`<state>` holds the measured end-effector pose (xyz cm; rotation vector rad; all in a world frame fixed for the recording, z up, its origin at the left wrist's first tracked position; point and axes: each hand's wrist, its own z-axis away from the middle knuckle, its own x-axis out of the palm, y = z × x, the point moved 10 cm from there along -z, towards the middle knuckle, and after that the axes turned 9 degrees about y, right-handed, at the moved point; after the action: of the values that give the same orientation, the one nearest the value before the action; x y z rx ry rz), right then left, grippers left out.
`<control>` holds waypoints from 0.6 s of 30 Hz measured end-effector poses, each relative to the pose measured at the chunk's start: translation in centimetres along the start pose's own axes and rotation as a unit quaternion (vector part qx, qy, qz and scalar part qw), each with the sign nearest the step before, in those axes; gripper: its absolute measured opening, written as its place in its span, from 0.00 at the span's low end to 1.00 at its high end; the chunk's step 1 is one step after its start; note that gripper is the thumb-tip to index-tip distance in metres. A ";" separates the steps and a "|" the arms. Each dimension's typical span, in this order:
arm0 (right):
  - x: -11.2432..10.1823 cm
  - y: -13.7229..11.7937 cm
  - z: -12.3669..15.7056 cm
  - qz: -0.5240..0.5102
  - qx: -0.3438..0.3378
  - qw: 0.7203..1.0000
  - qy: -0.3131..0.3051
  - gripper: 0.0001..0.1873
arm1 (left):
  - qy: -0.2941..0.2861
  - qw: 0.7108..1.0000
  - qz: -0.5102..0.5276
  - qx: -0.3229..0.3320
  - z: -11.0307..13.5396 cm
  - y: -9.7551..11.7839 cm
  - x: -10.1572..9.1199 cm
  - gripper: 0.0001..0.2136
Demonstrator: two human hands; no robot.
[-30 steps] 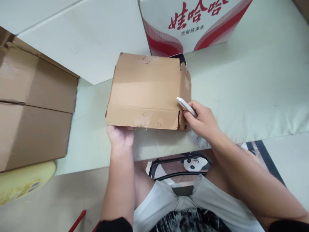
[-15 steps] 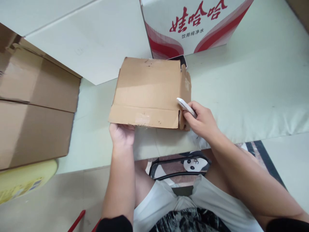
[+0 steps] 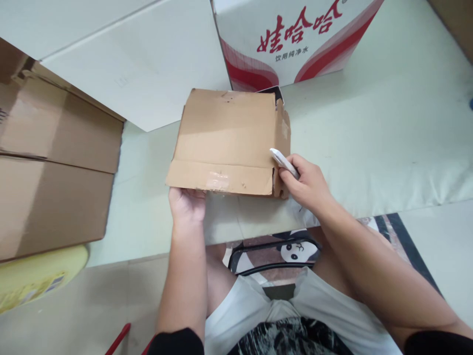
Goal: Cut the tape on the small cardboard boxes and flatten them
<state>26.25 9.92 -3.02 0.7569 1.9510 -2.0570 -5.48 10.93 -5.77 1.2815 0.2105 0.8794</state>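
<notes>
A brown cardboard box (image 3: 229, 133) lies in front of me, with its lid down and a strip of clear tape on the front flap. My left hand (image 3: 187, 203) grips the box at its front left edge; the fingers go under the flap and are partly hidden. In my right hand (image 3: 307, 181) is a slim white utility knife (image 3: 284, 162), its tip pointing up and left over the box's right edge. The fingers of that hand are closed round the knife, close against the box's right side. No bare blade can be made out.
Behind the box stand a large white carton (image 3: 144, 74) and a white and red water carton (image 3: 295, 44). A dark-lined open container (image 3: 275, 91) peeks out behind it. Brown cartons (image 3: 55, 197) are stacked at left, above a yellow package (image 3: 44, 276). The pale green cloth (image 3: 369, 158) covers the table.
</notes>
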 end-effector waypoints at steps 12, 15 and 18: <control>-0.2 0.5 0.0 0.007 0.009 1.000 0.019 0.06 | -0.024 0.999 0.010 0.024 1.1 0.5 1.3 0.21; -0.1 0.6 -0.1 0.008 0.007 1.000 0.015 0.06 | -0.018 0.999 0.027 0.008 1.0 0.5 1.3 0.17; -0.3 0.2 -0.1 0.009 -0.001 1.000 0.027 0.06 | -0.018 0.999 0.033 -0.009 1.0 0.3 1.4 0.16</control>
<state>26.66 9.93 -3.04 0.8337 1.9672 -2.0446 -4.09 11.15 -4.77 1.2926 0.1317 0.9124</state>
